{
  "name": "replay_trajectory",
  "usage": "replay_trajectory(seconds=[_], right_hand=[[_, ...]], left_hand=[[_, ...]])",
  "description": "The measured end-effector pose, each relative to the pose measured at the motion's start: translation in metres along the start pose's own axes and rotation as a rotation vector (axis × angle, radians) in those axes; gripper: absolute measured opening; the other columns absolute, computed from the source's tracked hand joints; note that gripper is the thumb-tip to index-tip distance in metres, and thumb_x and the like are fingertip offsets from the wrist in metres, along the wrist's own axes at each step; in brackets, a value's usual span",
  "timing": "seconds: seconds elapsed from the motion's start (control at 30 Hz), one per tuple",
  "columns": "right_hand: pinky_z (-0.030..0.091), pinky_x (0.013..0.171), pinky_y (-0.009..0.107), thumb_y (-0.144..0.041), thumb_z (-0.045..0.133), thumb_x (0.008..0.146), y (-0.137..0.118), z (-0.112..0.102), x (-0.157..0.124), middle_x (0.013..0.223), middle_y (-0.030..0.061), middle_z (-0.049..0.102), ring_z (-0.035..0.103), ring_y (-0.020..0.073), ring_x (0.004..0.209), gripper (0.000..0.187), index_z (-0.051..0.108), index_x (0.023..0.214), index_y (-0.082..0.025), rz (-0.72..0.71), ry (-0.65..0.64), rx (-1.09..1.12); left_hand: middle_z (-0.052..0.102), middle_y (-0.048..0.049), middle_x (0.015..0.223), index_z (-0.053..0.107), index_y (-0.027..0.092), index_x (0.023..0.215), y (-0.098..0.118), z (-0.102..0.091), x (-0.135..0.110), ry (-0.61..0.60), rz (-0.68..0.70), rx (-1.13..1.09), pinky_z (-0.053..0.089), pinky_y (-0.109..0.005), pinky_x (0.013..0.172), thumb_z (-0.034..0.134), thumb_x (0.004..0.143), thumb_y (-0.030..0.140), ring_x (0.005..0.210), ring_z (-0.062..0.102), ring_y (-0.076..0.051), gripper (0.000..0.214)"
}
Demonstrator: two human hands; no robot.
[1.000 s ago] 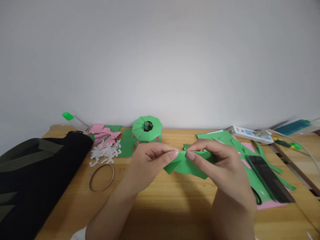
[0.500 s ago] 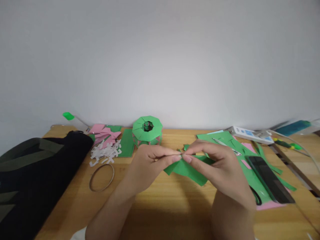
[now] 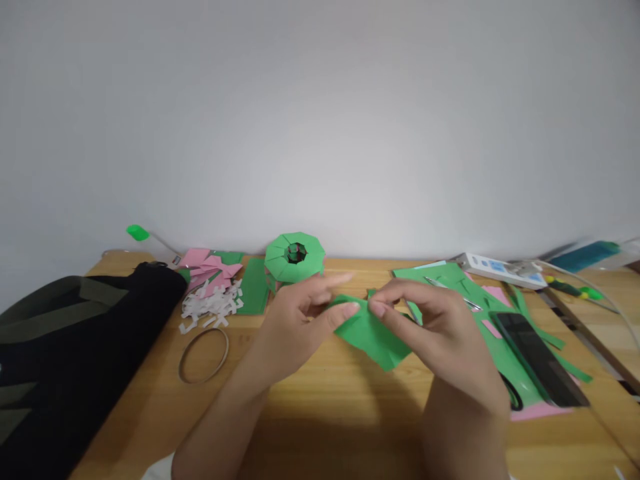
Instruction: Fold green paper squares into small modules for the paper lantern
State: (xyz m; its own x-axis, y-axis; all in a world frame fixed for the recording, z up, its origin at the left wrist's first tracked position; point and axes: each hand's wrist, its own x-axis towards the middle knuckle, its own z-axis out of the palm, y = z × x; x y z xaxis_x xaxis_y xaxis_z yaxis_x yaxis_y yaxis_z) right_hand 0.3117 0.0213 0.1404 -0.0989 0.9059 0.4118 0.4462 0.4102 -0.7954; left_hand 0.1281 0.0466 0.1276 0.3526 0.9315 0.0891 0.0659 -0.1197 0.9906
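Observation:
A folded piece of green paper (image 3: 373, 337) is held just above the wooden table (image 3: 310, 413), between both hands. My left hand (image 3: 295, 320) pinches its upper left edge with thumb and fingers, the index finger stretched out toward the right. My right hand (image 3: 440, 330) pinches the upper right edge with thumb and forefinger, the other fingers curled. Behind the hands stands a round green paper model (image 3: 294, 259) with a dark hole in its top.
A dark bag (image 3: 75, 353) covers the left of the table. Near it lie white paper scraps (image 3: 213, 303), pink and green folded pieces (image 3: 207, 265) and a thin ring (image 3: 203, 355). On the right lie green sheets (image 3: 450, 277), a black phone (image 3: 537, 357) and a white power strip (image 3: 500, 268).
The green paper has been turned and lowered a little, its lower corner now pointing down to the right. My left index finger has lifted and stretched out.

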Motion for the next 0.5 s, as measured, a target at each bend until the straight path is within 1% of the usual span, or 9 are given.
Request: replay_trajectory(seconds=[0.03,0.1,0.13,0.2,0.27,0.33,0.4,0.47,0.5], right_hand=[[0.050,0.057,0.023,-0.019,0.065,0.081,0.0023,0.0014,-0.0002,0.066,-0.0005,0.070,0.061,0.0117,0.060,0.009,0.070,0.073,-0.019,0.026,0.058,0.029],[0.049,0.053,0.023,-0.023,0.066,0.080,0.0053,0.0028,0.0000,0.065,0.0007,0.070,0.060,0.0118,0.057,0.009,0.070,0.074,-0.018,0.092,0.113,0.089],[0.048,0.051,0.023,-0.024,0.066,0.080,0.0058,0.0027,0.0005,0.063,0.0009,0.069,0.059,0.0116,0.055,0.011,0.069,0.073,-0.017,0.126,0.093,0.112],[0.046,0.048,0.022,-0.025,0.064,0.080,0.0046,0.0011,0.0019,0.059,0.0005,0.065,0.057,0.0109,0.052,0.015,0.067,0.069,-0.016,0.177,-0.020,0.138],[0.046,0.049,0.022,-0.022,0.062,0.080,0.0023,-0.0009,0.0032,0.058,-0.0002,0.063,0.056,0.0104,0.053,0.015,0.064,0.066,-0.016,0.198,-0.160,0.134],[0.046,0.051,0.021,-0.020,0.061,0.080,0.0009,-0.0018,0.0040,0.058,-0.0013,0.061,0.054,0.0098,0.055,0.015,0.062,0.066,-0.016,0.203,-0.276,0.126],[0.045,0.052,0.021,-0.022,0.063,0.081,0.0017,-0.0010,0.0044,0.059,-0.0025,0.059,0.052,0.0092,0.055,0.013,0.062,0.069,-0.017,0.211,-0.314,0.151],[0.044,0.050,0.021,-0.026,0.066,0.080,0.0040,0.0011,0.0047,0.057,-0.0029,0.059,0.053,0.0089,0.053,0.014,0.062,0.070,-0.017,0.243,-0.301,0.237],[0.045,0.049,0.020,-0.028,0.068,0.079,0.0054,0.0023,0.0049,0.057,-0.0029,0.059,0.054,0.0089,0.052,0.016,0.062,0.070,-0.017,0.265,-0.272,0.296]], left_hand=[[0.076,-0.0043,0.086,0.071,0.020,0.109,-0.0005,0.0006,0.0004,0.006,-0.013,-0.059,0.053,-0.024,0.065,0.071,0.076,0.026,0.076,0.068,-0.017,0.034],[0.075,-0.0042,0.088,0.071,0.019,0.105,-0.0021,0.0010,0.0015,0.027,-0.014,-0.165,0.053,-0.023,0.068,0.074,0.074,0.025,0.078,0.068,-0.016,0.032],[0.074,-0.0033,0.083,0.072,0.019,0.099,-0.0030,0.0007,0.0023,0.044,-0.008,-0.196,0.053,-0.022,0.067,0.074,0.074,0.025,0.075,0.068,-0.015,0.025],[0.068,0.0002,0.066,0.072,0.018,0.093,-0.0049,-0.0005,0.0039,0.111,-0.002,-0.206,0.049,-0.020,0.059,0.072,0.076,0.025,0.062,0.062,-0.011,0.018],[0.060,0.0040,0.056,0.070,0.018,0.098,-0.0060,-0.0017,0.0050,0.177,-0.015,-0.176,0.044,-0.018,0.051,0.071,0.077,0.025,0.051,0.054,-0.008,0.022],[0.057,0.0054,0.055,0.069,0.019,0.101,-0.0060,-0.0023,0.0052,0.194,-0.013,-0.138,0.040,-0.017,0.048,0.070,0.078,0.025,0.048,0.049,-0.007,0.024],[0.056,0.0054,0.056,0.070,0.019,0.097,-0.0052,-0.0022,0.0046,0.169,0.005,-0.103,0.039,-0.017,0.049,0.070,0.077,0.023,0.050,0.049,-0.007,0.020],[0.055,0.0057,0.056,0.071,0.019,0.092,-0.0047,-0.0024,0.0039,0.136,0.036,-0.101,0.040,-0.016,0.050,0.071,0.076,0.022,0.052,0.050,-0.007,0.017],[0.056,0.0055,0.057,0.071,0.019,0.095,-0.0047,-0.0029,0.0037,0.128,0.046,-0.127,0.041,-0.017,0.050,0.072,0.076,0.022,0.053,0.051,-0.007,0.019]])
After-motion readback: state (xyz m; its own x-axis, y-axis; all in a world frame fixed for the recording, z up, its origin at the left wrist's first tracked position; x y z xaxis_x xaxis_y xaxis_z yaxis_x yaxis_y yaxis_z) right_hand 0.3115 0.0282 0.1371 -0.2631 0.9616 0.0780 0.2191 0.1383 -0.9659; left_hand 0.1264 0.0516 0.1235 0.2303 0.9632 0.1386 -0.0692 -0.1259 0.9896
